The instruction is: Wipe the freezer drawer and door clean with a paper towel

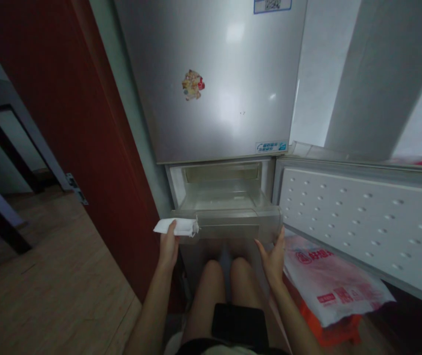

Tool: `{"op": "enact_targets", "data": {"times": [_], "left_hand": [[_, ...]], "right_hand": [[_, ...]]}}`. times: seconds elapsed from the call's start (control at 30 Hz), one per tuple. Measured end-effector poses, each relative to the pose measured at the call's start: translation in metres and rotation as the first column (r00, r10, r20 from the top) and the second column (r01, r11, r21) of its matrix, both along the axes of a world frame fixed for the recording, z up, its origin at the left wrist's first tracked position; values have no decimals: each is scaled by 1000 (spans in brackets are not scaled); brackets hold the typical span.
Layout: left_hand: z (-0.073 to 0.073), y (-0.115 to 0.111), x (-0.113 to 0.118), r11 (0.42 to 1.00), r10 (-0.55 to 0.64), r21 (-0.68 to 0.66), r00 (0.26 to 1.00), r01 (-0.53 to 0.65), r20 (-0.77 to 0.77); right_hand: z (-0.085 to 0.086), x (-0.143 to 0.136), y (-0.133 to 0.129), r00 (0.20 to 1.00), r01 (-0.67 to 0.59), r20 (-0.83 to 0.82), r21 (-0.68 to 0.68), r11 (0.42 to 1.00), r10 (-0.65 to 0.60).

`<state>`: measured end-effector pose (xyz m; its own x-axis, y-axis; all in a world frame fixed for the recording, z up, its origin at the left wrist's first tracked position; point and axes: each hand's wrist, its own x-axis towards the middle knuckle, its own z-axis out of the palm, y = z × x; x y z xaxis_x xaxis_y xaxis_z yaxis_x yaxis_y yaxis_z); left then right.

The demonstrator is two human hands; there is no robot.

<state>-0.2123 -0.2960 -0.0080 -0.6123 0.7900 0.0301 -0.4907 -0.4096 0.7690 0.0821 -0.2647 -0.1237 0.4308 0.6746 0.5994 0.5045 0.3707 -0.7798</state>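
A folded white cloth (pixel 181 227) with a frayed right end is pinched in my left hand (pixel 169 246), thumb on top. The cloth lies against the left end of a clear plastic freezer drawer (pixel 229 230). This drawer is pulled partly out of the lower fridge compartment (pixel 221 172). At the drawer's right front corner is my right hand (pixel 273 256), its thumb by the front face and its fingers round the side edge. Part of those fingers is hidden. The bottom of the drawer that shows holds nothing I can make out.
The lower fridge door (pixel 362 217) stands swung out to the right. Above is the closed upper door (pixel 218 88). A white plastic bag with red print (pixel 332 281) lies on an orange stool (pixel 338 330). A red-brown door (pixel 95 148) is on the left. A black flat object (pixel 239 325) rests on my lap.
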Motion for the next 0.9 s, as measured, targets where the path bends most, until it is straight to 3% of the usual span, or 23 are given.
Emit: {"op": "enact_targets", "data": {"times": [0.13, 0.37, 0.47, 0.57, 0.8, 0.9], "left_hand": [[-11, -2, -4, 1000, -2, -19, 1000, 2, 14], [-73, -9, -2, 984, 22, -177, 996, -6, 88], [-85, -10, 2, 977, 30, -212, 994, -7, 108], [-78, -10, 6, 981, 35, -193, 994, -15, 100], [-22, -5, 9, 998, -7, -61, 1000, 8, 18], [-15, -4, 6, 999, -15, -46, 1000, 14, -3]], "right_hand": [[2, -1, -2, 1000, -4, -13, -8, 1000, 4], [0, 0, -1, 1000, 13, 19, 3, 1000, -13], [-1, 0, 0, 1000, 11, 19, 11, 1000, -12], [-3, 1, 1, 1000, 5, 11, 8, 1000, -6], [-4, 1, 0, 1000, 9, 15, -5, 1000, -9], [-3, 0, 0, 1000, 9, 13, -3, 1000, -9]]}}
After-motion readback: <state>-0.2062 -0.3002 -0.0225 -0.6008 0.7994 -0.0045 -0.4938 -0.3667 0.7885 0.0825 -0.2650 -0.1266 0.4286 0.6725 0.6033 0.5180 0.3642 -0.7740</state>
